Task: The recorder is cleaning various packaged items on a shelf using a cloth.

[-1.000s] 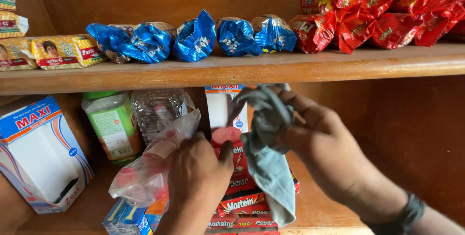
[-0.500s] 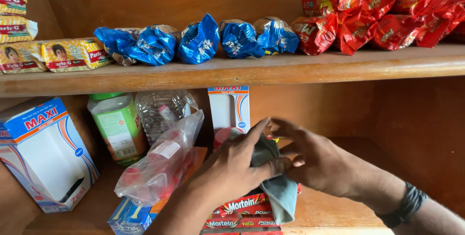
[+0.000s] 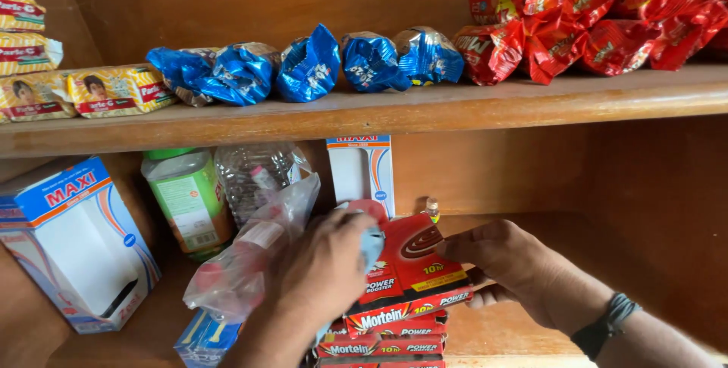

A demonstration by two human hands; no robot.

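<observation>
A stack of flat red boxes sits on the lower wooden shelf. My left hand lies over the top box's left part, pressing a grey-blue cloth against it; only a small piece of the cloth shows past my fingers. My right hand grips the right edge of the top red box, thumb above and fingers below. A dark band is on my right wrist.
A crumpled clear plastic bag and a blue carton lie left of the stack. Behind stand a green-lidded jar, a clear bottle and white-and-blue boxes. The upper shelf carries yellow, blue and red packets.
The cloth hung from my raised right hand; it has come down onto the red boxes under my left hand. My right hand has moved to the top box's right edge.
</observation>
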